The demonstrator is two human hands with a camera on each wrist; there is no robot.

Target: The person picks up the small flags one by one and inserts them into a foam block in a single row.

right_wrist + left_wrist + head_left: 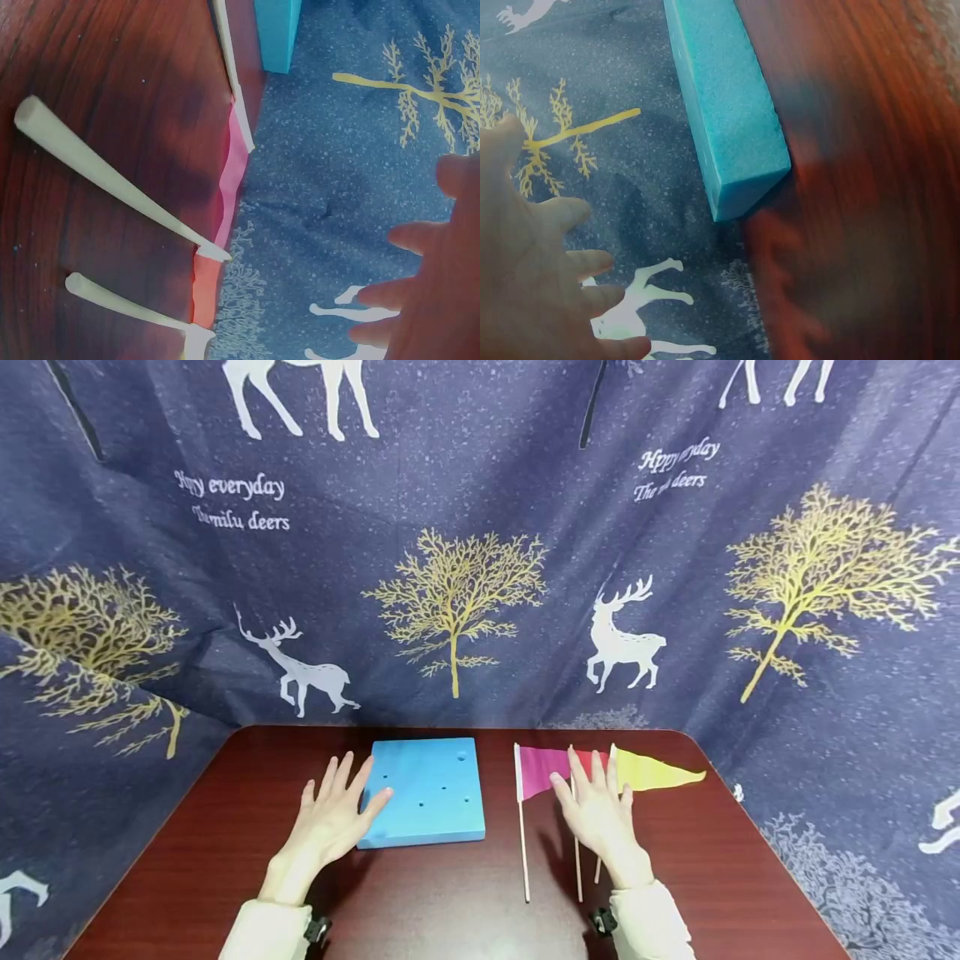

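Note:
A thick blue foam block (423, 789) with several small holes in its top lies on the table, left of centre. My left hand (330, 814) hovers at its left edge, fingers spread and holding nothing. To the right, three pennant flags on thin pale sticks lie side by side: a purple flag (542, 770), a red flag (591, 762) and a yellow flag (652, 772). Over the red one is my right hand (597, 814), fingers spread, hiding part of that flag and its stick. In the right wrist view the flag sticks (112, 176) lie below the raised hand.
The dark red wooden table (450, 902) has rounded far corners. Behind it hangs a navy cloth (495, 468) printed with white deer and yellow trees, close to the table's far edge. Both wrists carry small dark devices on straps over white sleeves (651, 927).

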